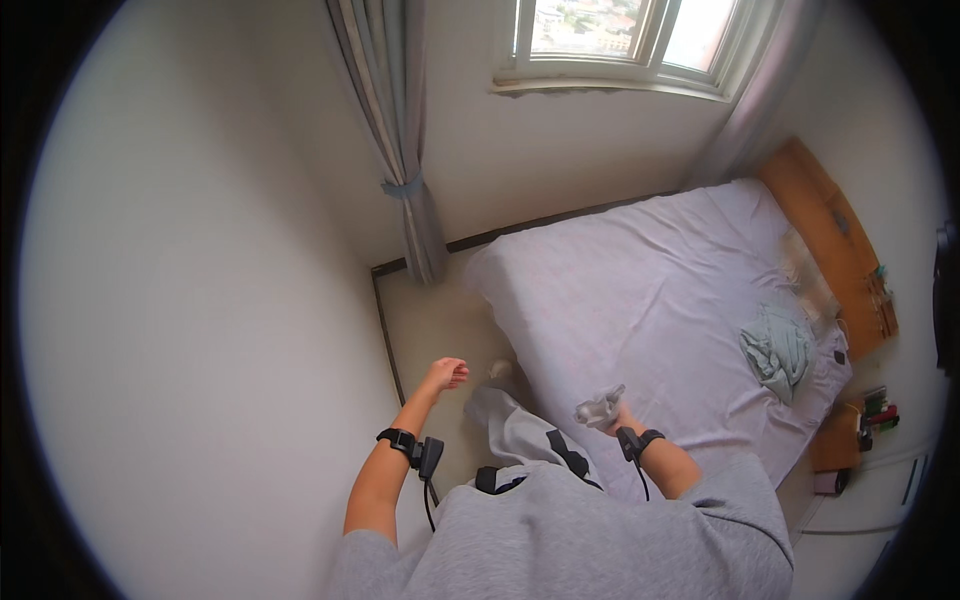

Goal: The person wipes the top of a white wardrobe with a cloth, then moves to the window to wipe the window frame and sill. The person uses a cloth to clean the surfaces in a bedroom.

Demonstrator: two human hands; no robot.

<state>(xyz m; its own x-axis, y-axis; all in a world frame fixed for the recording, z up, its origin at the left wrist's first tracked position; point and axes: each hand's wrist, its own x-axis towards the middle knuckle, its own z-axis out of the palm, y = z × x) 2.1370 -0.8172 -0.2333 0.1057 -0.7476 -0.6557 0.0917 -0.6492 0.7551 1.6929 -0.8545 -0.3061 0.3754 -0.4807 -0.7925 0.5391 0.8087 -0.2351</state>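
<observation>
My left hand (448, 375) is raised over the floor beside the bed, its fingers curled in, and I see nothing in them. My right hand (620, 422) grips a small crumpled grey-white bundle (600, 408) above the near side of the bed; whether it is thin cloth or plastic I cannot tell. The bundle hides part of the fingers. Below the hands spreads the bed's pale lilac sheet (620, 290), with loose wrinkles across it. A black strapped device sits on each of my forearms.
A rumpled pale green cloth (778, 350) lies near the wooden headboard (840, 230). Small items stand on a bedside cabinet (838, 445) at right. A tied grey curtain (405, 190) hangs left of the window (620, 45). The white wall (200, 300) rises close on my left.
</observation>
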